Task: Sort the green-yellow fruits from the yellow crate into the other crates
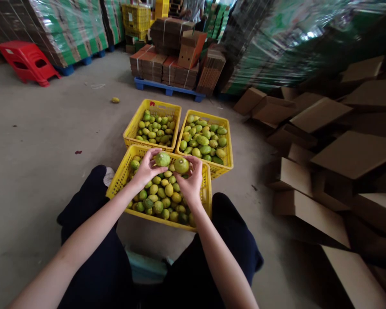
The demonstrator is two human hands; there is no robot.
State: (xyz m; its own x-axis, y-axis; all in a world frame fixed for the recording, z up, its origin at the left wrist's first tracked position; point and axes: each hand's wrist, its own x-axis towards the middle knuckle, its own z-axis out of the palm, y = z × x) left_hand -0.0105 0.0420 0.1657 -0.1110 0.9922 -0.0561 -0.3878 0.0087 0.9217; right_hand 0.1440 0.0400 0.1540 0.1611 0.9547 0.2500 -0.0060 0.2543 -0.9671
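Note:
My left hand is closed round a green lemon, its stem end facing me. Beside it, my right hand grips a second yellow-green lemon. Both fruits are held up close together above the near yellow crate, which is full of green and yellow lemons. Just beyond stand two more yellow crates: the far left crate has smaller lemons in it, and the far right crate holds larger, greener ones.
Open cardboard boxes lie heaped on the right. A blue pallet with flattened cartons stands ahead, near wrapped green stacks. A red stool is at far left. One lemon lies on the floor. A person is at the back.

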